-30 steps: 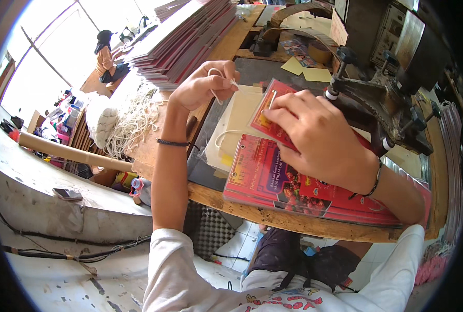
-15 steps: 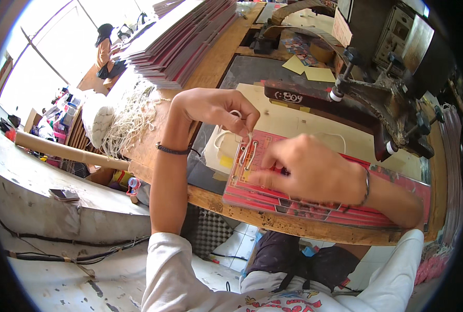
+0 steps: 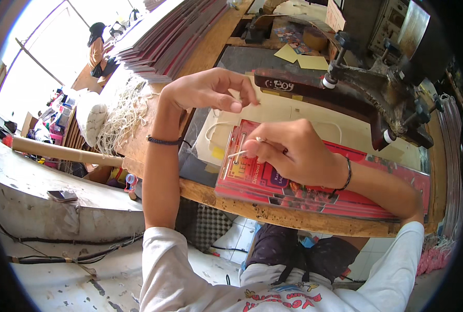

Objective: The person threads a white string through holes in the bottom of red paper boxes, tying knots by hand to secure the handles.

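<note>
A stack of flat red printed paper bags (image 3: 262,188) lies at the table's near edge, with eyelets along the left end of the top one. Over that end, my right hand (image 3: 301,156) pinches a white cord (image 3: 236,154) between thumb and fingers; the cord's end sticks out to the left. My left hand (image 3: 208,92) hovers above and left of the stack, fingers bent but apart, with nothing visible in it. A white cord loop (image 3: 210,132) shows beside the stack's left end.
Beyond the bags, a dark metal press arm (image 3: 325,99) with knobs crosses the table. A tall pile of flat bags (image 3: 174,41) stands at the far left, near a heap of white cords (image 3: 130,117). A person (image 3: 97,49) sits in the background.
My left hand has let go of the cord at the eyelets and moved up and left, opening. My right hand has shifted slightly up, with the cord now showing in its pinch.
</note>
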Action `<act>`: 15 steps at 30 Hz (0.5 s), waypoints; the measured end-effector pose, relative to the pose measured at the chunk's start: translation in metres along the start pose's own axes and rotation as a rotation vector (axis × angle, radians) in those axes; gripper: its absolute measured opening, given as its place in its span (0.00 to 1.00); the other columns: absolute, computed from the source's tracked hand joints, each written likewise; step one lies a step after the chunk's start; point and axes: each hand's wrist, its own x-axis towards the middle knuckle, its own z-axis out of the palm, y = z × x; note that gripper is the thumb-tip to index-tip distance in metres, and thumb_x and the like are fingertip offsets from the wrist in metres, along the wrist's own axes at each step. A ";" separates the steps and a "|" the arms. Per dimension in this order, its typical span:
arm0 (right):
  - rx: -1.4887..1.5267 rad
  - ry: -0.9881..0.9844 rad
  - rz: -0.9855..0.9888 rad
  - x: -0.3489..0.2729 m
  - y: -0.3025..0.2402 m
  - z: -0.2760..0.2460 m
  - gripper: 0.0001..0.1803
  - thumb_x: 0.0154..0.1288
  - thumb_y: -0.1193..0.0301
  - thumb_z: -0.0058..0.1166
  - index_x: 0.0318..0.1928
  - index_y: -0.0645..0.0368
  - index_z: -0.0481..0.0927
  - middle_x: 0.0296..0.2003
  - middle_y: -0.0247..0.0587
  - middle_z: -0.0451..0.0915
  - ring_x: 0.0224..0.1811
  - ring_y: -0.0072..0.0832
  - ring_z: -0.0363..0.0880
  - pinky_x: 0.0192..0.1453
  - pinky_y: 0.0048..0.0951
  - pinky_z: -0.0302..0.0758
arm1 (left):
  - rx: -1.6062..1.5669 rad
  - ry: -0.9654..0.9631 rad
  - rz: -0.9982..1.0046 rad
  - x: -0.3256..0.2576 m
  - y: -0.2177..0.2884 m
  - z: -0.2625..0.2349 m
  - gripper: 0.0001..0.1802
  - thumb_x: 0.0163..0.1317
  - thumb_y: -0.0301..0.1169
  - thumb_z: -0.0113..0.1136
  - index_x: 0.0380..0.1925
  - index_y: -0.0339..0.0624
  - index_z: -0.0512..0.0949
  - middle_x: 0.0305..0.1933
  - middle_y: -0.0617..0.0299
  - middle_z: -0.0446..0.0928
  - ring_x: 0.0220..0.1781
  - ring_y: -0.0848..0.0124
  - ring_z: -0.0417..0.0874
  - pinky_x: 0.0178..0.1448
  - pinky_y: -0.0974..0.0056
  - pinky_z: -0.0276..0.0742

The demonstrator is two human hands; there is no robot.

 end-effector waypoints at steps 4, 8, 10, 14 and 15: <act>-0.155 -0.053 -0.208 -0.004 -0.012 -0.009 0.05 0.71 0.70 0.56 0.41 0.57 0.75 0.23 0.47 0.80 0.22 0.44 0.81 0.28 0.35 0.78 | -0.107 0.154 0.151 0.000 0.013 0.017 0.25 0.59 0.40 0.69 0.48 0.32 0.77 0.47 0.61 0.77 0.36 0.79 0.71 0.40 0.72 0.67; 0.057 -0.019 -0.183 -0.013 0.000 -0.007 0.08 0.74 0.68 0.53 0.40 0.58 0.71 0.20 0.43 0.76 0.21 0.35 0.83 0.25 0.31 0.77 | -0.037 0.075 0.136 -0.005 0.011 0.002 0.18 0.67 0.31 0.56 0.54 0.33 0.75 0.51 0.63 0.79 0.41 0.78 0.73 0.47 0.72 0.69; 0.269 0.113 0.003 -0.013 -0.001 -0.004 0.12 0.80 0.63 0.43 0.41 0.58 0.67 0.19 0.36 0.72 0.19 0.30 0.83 0.22 0.27 0.74 | -0.118 0.054 0.114 -0.005 0.011 0.003 0.17 0.68 0.25 0.50 0.55 0.33 0.74 0.53 0.61 0.79 0.42 0.77 0.74 0.47 0.72 0.70; 0.692 0.251 0.301 -0.007 -0.003 -0.002 0.17 0.83 0.59 0.31 0.40 0.58 0.63 0.24 0.34 0.69 0.19 0.30 0.83 0.20 0.23 0.73 | -0.150 0.043 0.199 0.007 0.019 0.020 0.19 0.68 0.16 0.41 0.56 0.32 0.74 0.53 0.57 0.81 0.43 0.77 0.75 0.46 0.72 0.71; 0.734 0.260 0.306 -0.007 -0.002 -0.002 0.17 0.83 0.59 0.32 0.40 0.58 0.63 0.24 0.34 0.69 0.21 0.29 0.83 0.21 0.22 0.73 | -0.088 0.082 0.165 0.008 0.022 0.023 0.19 0.70 0.15 0.39 0.57 0.31 0.73 0.51 0.55 0.82 0.45 0.76 0.79 0.44 0.72 0.72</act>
